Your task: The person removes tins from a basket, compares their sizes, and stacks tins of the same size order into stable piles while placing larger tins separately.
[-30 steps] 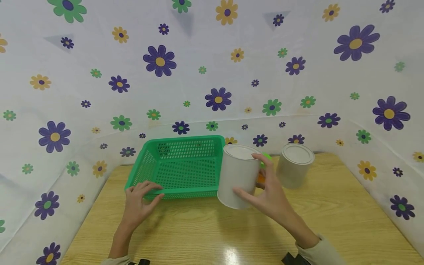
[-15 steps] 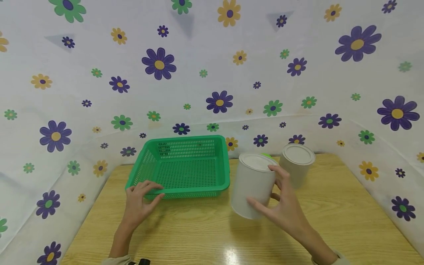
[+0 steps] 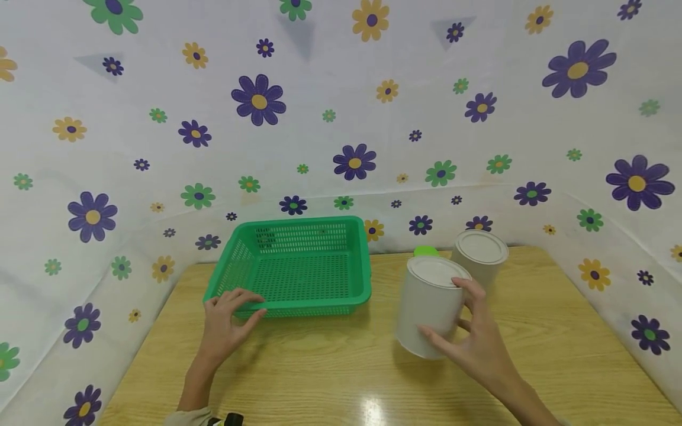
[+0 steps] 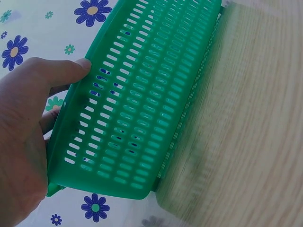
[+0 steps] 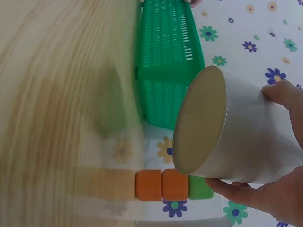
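A white cylindrical can (image 3: pixel 430 310) with a ridged lid is gripped by my right hand (image 3: pixel 482 349), thumb on the near side and fingers round the far right side. The can tilts slightly, and in the right wrist view its beige underside (image 5: pixel 200 120) hangs clear of the table. My left hand (image 3: pixel 226 325) pinches the front rim of a green perforated plastic basket (image 3: pixel 319 305); the left wrist view has the thumb (image 4: pixel 75 71) on the outer wall, with other fingers partly hidden behind the rim. Nothing lies in the basket.
Behind the held can, a second white can (image 3: pixel 479 248) stands at the back right. A green block (image 5: pixel 200 187) sits atop stacked orange blocks (image 5: pixel 174 185), mostly hidden in the head view. A flowered sheet surrounds the wooden table (image 3: pixel 319 378).
My right hand has carried the can to the right and down, away from the basket's right side. The left hand and basket stay in place.
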The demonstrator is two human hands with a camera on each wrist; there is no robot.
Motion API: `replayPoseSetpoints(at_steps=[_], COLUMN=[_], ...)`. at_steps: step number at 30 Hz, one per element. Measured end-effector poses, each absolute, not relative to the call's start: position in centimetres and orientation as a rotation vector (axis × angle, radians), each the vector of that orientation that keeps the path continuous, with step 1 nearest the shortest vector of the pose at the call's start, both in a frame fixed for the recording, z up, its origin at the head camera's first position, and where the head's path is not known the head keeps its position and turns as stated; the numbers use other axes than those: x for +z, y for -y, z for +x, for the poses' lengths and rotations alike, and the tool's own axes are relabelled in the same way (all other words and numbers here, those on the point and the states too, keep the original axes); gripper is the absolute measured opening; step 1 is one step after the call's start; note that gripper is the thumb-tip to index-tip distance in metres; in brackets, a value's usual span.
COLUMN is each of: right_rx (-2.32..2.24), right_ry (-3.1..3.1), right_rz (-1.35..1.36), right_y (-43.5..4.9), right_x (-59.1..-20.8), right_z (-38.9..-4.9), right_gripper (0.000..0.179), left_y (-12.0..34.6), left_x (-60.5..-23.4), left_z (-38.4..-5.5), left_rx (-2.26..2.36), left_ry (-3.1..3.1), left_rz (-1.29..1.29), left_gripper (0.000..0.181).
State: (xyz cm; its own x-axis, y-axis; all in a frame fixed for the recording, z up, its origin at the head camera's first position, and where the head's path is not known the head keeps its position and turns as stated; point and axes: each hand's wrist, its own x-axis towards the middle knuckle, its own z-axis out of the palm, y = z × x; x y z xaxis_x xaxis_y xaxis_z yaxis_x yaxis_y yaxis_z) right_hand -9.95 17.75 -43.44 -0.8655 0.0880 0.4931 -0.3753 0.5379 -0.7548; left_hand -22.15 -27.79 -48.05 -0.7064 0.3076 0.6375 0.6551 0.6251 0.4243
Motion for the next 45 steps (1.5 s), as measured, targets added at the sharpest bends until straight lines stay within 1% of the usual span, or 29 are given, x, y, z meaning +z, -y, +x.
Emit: replayPoseSetpoints(at_steps=[17,23,45], right_rx=[1.218,1.152,1.038], right_ry=[2.373,2.379,2.366], right_rz=[0.147,0.145,0.145], right_y=[-21.0,-21.9,-24.4], right_x=[-45.3,-45.7,-46.8], right_z=[-8.7,-8.4,-7.8], right_gripper=[0.105,0.104,0.106], left_y=[27.4,27.3,27.6], left_x=[-47.8,-47.8,-47.7], left_z=[-22.2,-22.3,-21.9], left_rx=[-0.912,-0.915,-0.913], left_ry=[2.325,2.348,2.335], left_rz=[-0.761,-0.755,-0.742], left_gripper=[0.025,0.023,0.023])
